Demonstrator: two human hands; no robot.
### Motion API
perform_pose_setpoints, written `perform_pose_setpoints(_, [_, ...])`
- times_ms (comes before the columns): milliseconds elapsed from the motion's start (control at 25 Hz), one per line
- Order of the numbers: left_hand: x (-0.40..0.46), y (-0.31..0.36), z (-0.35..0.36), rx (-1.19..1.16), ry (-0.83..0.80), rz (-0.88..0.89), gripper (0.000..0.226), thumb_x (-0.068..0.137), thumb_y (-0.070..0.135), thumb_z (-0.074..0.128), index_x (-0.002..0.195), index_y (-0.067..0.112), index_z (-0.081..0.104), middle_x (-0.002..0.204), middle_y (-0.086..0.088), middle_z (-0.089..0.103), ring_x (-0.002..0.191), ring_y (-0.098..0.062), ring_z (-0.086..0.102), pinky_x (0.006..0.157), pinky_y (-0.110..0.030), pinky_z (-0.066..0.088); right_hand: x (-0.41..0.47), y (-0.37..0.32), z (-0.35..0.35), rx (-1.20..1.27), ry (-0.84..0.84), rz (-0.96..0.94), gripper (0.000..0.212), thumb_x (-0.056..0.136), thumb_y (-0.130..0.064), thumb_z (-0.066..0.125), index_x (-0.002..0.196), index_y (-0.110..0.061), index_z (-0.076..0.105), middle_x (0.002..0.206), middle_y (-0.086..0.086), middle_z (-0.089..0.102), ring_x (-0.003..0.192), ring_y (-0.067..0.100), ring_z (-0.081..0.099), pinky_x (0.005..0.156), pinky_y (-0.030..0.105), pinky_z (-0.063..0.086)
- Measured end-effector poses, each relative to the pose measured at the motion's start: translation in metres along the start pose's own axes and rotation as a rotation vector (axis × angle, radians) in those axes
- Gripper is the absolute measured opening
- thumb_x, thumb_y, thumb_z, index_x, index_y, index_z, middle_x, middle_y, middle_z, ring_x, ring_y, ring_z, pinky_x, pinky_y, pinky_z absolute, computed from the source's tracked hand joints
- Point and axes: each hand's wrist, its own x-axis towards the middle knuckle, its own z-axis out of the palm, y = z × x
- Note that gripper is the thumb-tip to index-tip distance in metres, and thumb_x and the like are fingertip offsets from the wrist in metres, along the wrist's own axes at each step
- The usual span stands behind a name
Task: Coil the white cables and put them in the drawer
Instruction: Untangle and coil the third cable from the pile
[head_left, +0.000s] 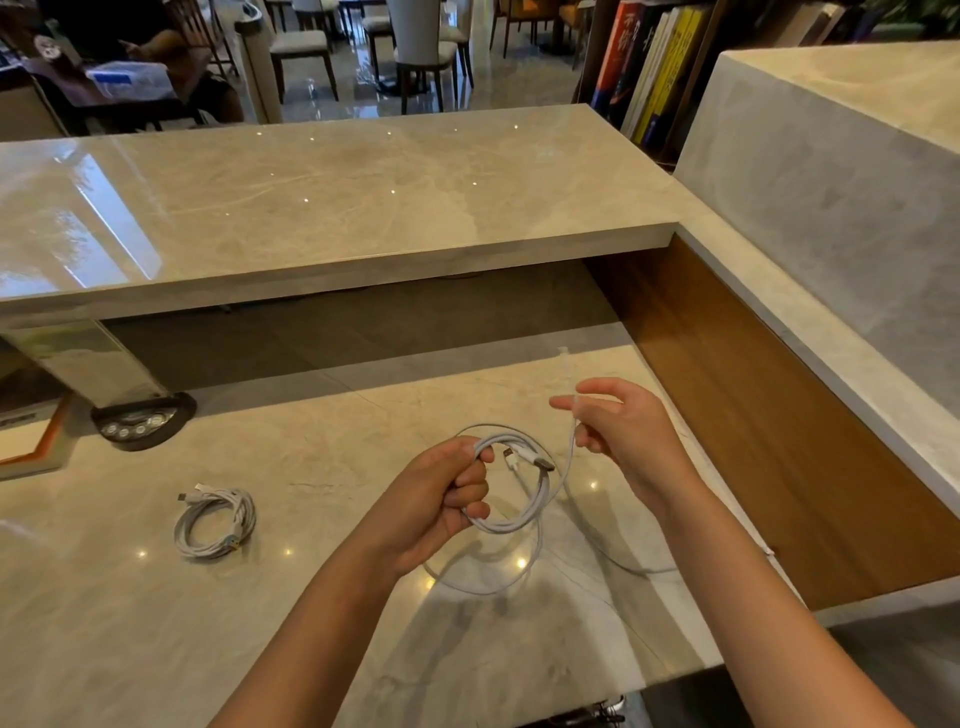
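white cable (524, 499) | both hands gripping it | coiled cable (215, 522) lies left on desk (311, 623)

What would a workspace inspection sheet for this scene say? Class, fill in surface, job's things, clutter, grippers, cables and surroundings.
Surface: glossy marble desk, raised marble counter behind.
Job's things: coiled white cable lying on the desk; no drawer seen.
Clutter: dark button panel, orange-edged object.
Grippers: left hand grips the half-wound cable; right hand pinches its free strand.
Cables: loose tail trails across the desk.
Surroundings: books, chairs, a seated person.
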Motion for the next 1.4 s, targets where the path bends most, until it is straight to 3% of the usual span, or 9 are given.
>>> perform_pose_setpoints(280, [-0.001,0.004,-0.004,0.045,-0.038,-0.045,0.024,0.096,0.01,0.036,0.082,0.006,0.055,0.057,0.004,0.031,0.042,-0.004,0.025,0.046,-0.017,0.038,0.004,-0.012,-0.015,-0.534,-0.58,-0.122,0.018,0.088,0.004,0.054,0.093,-0.008,0.066,0.072,-0.004,0.073,0.052,0.008,0.052,0.051,0.018,0.043])
perform_pose_setpoints(560, [0.004,-0.001,0.001,-0.039,-0.029,-0.044,0.024,0.097,0.01,0.035,0.083,0.006,0.054,0.057,0.003,0.032,0.042,-0.004,0.026,0.046,-0.017,0.039,0.003,-0.01,0.001,-0.339,-0.647,-0.061,0.017,0.087,-0.003,0.046,0.096,-0.016,0.053,0.067,0.001,0.062,0.059,0.012,0.053,0.056,0.025,0.044])
perform_pose_setpoints(680, [0.008,0.002,0.003,-0.073,-0.011,-0.043,0.03,0.098,0.01,0.034,0.084,0.008,0.06,0.057,0.004,0.03,0.042,-0.004,0.025,0.046,-0.017,0.038,-0.003,-0.008,0.005,-0.407,-0.719,-0.175,0.04,0.08,-0.013,0.062,0.108,-0.032,0.042,0.077,0.008,0.053,0.066,0.017,0.047,0.062,0.024,0.044])
perform_pose_setpoints(760, [0.01,0.003,0.004,-0.06,-0.002,-0.042,0.037,0.098,0.01,0.034,0.081,0.011,0.067,0.057,0.004,0.03,0.042,-0.004,0.025,0.048,-0.018,0.038,-0.006,-0.003,0.009,-0.569,-0.666,-0.36,0.034,0.082,-0.015,0.066,0.104,-0.034,0.048,0.081,0.011,0.054,0.067,0.021,0.045,0.062,0.026,0.041])
perform_pose_setpoints(880, [0.012,0.003,0.006,-0.025,0.013,-0.036,0.027,0.098,0.01,0.034,0.088,0.006,0.059,0.057,0.003,0.031,0.043,-0.004,0.026,0.047,-0.017,0.039,-0.004,0.006,0.015,-0.495,-0.515,-0.42,0.011,0.085,-0.012,0.064,0.087,-0.023,0.065,0.079,0.0,0.059,0.065,0.004,0.046,0.063,0.022,0.039])
perform_pose_setpoints(1000, [0.013,0.001,0.006,0.008,0.045,-0.02,0.024,0.098,0.009,0.035,0.085,0.006,0.054,0.057,0.003,0.03,0.042,-0.005,0.026,0.047,-0.018,0.04,-0.005,0.009,0.016,-0.479,-0.297,-0.483,0.007,0.079,-0.018,0.072,0.081,-0.024,0.073,0.108,-0.013,0.05,0.089,-0.003,0.045,0.078,0.008,0.035])
perform_pose_setpoints(1120, [0.015,0.0,0.007,0.094,0.084,0.011,0.026,0.098,0.008,0.034,0.081,0.008,0.054,0.056,0.003,0.03,0.041,-0.005,0.026,0.047,-0.018,0.039,-0.012,-0.005,0.02,-0.454,-0.195,-0.572,0.014,0.077,-0.021,0.073,0.078,-0.035,0.069,0.107,-0.018,0.049,0.098,0.004,0.044,0.081,0.007,0.034])
perform_pose_setpoints(1240, [0.015,0.0,0.009,0.137,0.131,0.032,0.026,0.098,0.008,0.035,0.081,0.007,0.054,0.055,0.003,0.03,0.042,-0.006,0.026,0.048,-0.019,0.038,-0.013,-0.019,0.019,-0.258,-0.128,-0.545,0.011,0.086,-0.013,0.063,0.084,-0.023,0.067,0.081,-0.005,0.065,0.076,0.004,0.061,0.069,0.016,0.05])
perform_pose_setpoints(1400, [0.01,0.007,0.009,0.101,0.117,0.032,0.024,0.098,0.009,0.035,0.082,0.008,0.054,0.057,0.003,0.032,0.043,-0.007,0.028,0.05,-0.02,0.043,-0.006,-0.025,-0.001,-0.019,0.238,-0.414,0.01,0.091,-0.015,0.057,0.09,-0.018,0.067,0.069,0.001,0.063,0.055,0.006,0.062,0.048,0.017,0.051])
